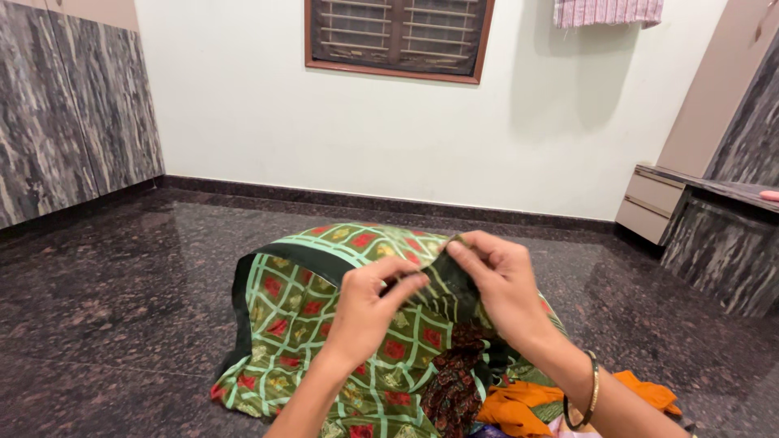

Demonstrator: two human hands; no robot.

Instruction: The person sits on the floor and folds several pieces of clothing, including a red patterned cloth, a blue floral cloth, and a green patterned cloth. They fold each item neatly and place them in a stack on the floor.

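Observation:
A green cloth [284, 312] with a light grid, red and yellow motifs and a black border lies partly spread on the dark floor. My left hand [369, 308] and my right hand [503, 284] are raised close together above it, each pinching a bunched part of the same green cloth between fingers and thumb. A dark bangle [586, 397] sits on my right wrist. Under my forearms a dark red patterned cloth [449, 389] and an orange cloth [527, 405] lie crumpled.
The floor is polished dark granite [122, 284]. Grey marbled cupboard doors [65, 113] stand at left. A low drawer unit [653, 203] and a dark counter [722, 243] are at right. A barred window [398, 36] is in the white wall.

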